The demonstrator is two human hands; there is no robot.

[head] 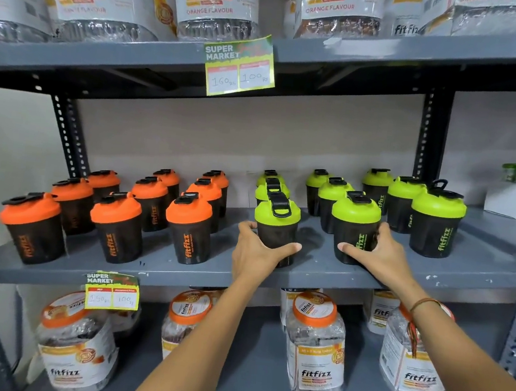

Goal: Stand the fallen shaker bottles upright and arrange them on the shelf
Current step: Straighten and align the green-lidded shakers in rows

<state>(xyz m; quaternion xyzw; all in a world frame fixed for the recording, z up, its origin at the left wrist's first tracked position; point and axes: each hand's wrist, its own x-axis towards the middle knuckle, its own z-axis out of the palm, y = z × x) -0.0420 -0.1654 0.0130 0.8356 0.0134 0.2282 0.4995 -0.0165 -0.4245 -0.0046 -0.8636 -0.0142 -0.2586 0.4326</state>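
On mid shelf (273, 279): all shakers I see stand upright.
Green-lid shaker, L (276, 226): front edge, left hand (257, 252) wrapped round its base.
Green-lid shaker, R (355, 224): just beside, right hand (377, 255) closed round its lower body.
Other green shakers (437, 220): rows behind & to the right.
Orange-lid shakers (119, 225): rows on left half.
Price tag (112, 293): on shelf lip.
Below: fitfizz jars (314, 341).

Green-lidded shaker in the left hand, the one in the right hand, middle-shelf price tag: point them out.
left-hand green-lidded shaker (277, 211): head view, lid.
right-hand green-lidded shaker (356, 210): head view, lid.
middle-shelf price tag (112, 292): head view, centre.
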